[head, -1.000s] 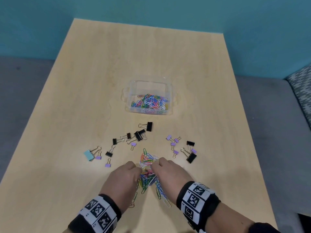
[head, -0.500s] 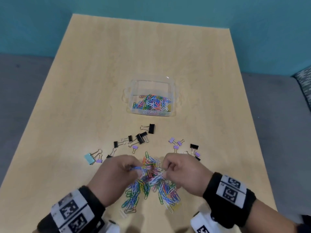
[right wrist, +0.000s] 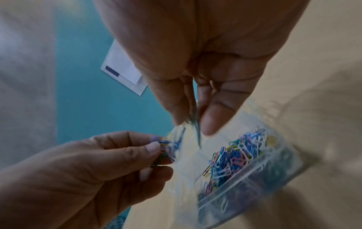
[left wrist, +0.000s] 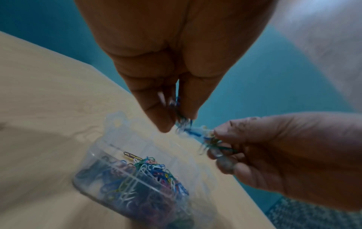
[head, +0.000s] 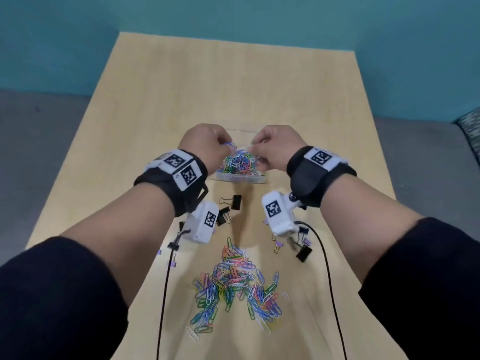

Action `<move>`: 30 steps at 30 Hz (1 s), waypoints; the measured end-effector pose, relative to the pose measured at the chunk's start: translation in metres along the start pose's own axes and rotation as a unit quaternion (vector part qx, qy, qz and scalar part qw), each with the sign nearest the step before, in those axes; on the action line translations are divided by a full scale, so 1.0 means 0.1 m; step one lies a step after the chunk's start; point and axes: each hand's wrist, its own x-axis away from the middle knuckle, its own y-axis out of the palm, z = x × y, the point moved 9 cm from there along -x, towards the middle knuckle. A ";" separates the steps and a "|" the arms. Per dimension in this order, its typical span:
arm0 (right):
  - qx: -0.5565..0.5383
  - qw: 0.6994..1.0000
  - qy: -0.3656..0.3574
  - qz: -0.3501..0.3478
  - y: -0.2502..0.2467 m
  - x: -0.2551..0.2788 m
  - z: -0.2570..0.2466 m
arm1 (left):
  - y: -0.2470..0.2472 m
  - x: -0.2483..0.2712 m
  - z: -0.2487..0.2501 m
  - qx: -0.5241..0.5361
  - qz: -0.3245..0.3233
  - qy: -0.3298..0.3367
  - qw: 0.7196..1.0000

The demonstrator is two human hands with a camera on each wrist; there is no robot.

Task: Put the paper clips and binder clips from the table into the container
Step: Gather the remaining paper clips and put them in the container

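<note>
Both hands are up over the container, centre of the head view. Left hand: thumb and fingers pinch a small bunch of paper clips, narrow grip, blue and white wire sticking out below the fingertips. Right hand: same pinch on its own bunch of clips, a thin green-blue clip hanging from between thumb and finger. The two bunches sit just beside each other above the container's opening; blur hides whether they touch. The container is clear plastic, rectangular, with small side tabs, resting on the light wood surface; inside it is a tangled heap of thin wire paper clips in blue, pink, green, yellow and white. A bigger loose pile of the same multicoloured clips lies on the surface in the lower centre of the head view, roughly triangular, with a few white ones at its edges. Binder clips lie between pile and container: black ones with wire handles, more black and small purple ones at right, partly hidden by the wrist cameras.
</note>
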 end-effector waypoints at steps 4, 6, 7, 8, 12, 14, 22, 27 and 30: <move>0.282 0.958 -0.041 0.030 -0.14 0.22 -0.10 | -0.03 0.17 -0.12 -0.084 -0.020 -0.005 0.996; 0.334 0.936 -0.105 0.040 -0.09 0.60 -0.08 | -0.11 0.53 -0.13 -0.101 0.008 0.032 0.994; 0.342 0.930 -0.131 0.022 0.00 0.83 0.00 | -0.09 0.77 -0.13 -0.114 0.013 0.055 0.992; 0.353 0.925 -0.140 -0.018 0.15 1.04 0.15 | -0.01 1.03 -0.15 -0.130 -0.003 0.072 0.989; 0.416 0.880 -0.127 -0.193 0.81 1.79 0.86 | 0.67 2.02 -0.50 -0.243 -0.176 0.033 0.953; 0.443 0.860 -0.147 -0.208 1.04 1.95 1.02 | 0.89 2.27 -0.70 -0.272 -0.215 -0.010 0.938; 0.535 0.801 -0.190 -0.190 1.38 1.85 1.00 | 1.10 2.22 -0.76 -0.294 -0.139 0.025 0.945; 0.483 0.847 -0.160 -0.154 1.11 2.03 1.06 | 1.00 2.25 -0.82 -0.235 -0.141 0.025 0.961; 0.435 0.890 -0.051 -0.127 0.86 2.20 1.29 | 0.94 2.38 -0.91 -0.225 -0.131 -0.010 0.966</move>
